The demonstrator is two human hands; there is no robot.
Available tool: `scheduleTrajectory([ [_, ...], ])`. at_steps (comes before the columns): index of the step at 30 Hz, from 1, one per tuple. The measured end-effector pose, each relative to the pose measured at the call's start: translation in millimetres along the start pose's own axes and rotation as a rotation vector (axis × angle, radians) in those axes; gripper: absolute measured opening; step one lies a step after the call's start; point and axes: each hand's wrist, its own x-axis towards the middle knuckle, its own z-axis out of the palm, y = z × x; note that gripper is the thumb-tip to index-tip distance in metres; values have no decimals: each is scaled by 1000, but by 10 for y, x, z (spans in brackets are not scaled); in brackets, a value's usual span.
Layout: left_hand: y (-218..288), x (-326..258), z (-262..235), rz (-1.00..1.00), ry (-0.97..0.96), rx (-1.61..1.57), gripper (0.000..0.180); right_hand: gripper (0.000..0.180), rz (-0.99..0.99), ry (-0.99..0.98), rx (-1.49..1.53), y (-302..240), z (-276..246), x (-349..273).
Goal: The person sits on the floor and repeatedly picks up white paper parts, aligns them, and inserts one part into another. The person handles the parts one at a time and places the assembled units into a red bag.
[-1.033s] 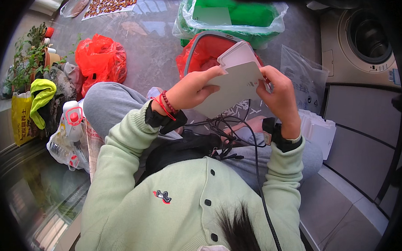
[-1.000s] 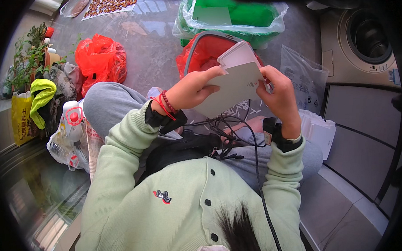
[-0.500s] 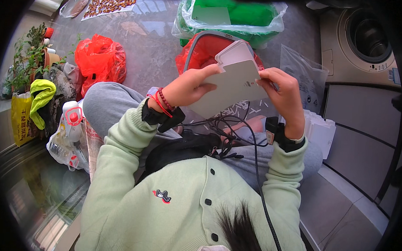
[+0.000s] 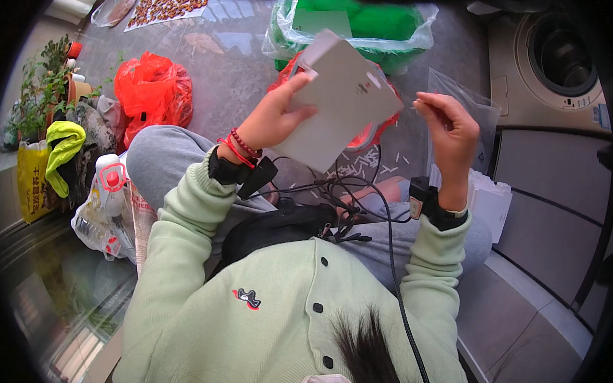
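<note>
My left hand [image 4: 282, 115] is closed on the left edge of a stack of flat grey-white cardboard pieces [image 4: 341, 100], held tilted above my crossed legs. The stack has notched edges and small dark print on its face. To its right, apart from it, my right hand [image 4: 450, 122] is raised with thumb and fingers pinched together. A tiny pale bit seems to show at the fingertips, too small to name. Behind the cardboard, mostly hidden, stands a bin lined with a red bag [image 4: 384, 126]. Small white scraps [image 4: 362, 165] lie scattered on the floor below.
Beyond is a green tub [image 4: 396, 21] lined with clear plastic. A red plastic bag [image 4: 153, 92] sits at left, near potted plants [image 4: 44, 91]. More white cardboard [image 4: 487, 199] stands by my right knee, near a washing machine [image 4: 555, 58]. Black cables [image 4: 340, 193] cross my lap.
My right hand has come away from the cardboard's right edge and moved right. The stack has turned and shifted slightly left in my left hand.
</note>
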Motion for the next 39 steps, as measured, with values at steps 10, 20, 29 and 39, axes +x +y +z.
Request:
scheduleTrajectory([
  [10, -11, 49, 49, -134, 160, -339, 41, 17, 174, -246, 66, -115, 235, -54],
  [20, 111, -49, 346, -162, -12, -416, 41, 5, -13, -103, -9, -264, 615, -115],
  [29, 142, -79, 394, -91, -16, -368, 39, 8, -66, -94, -110, -293, 704, -137],
  [39, 103, -108, 432, -54, 24, -168, 45, 8, -205, -129, -221, -285, 707, -128],
])
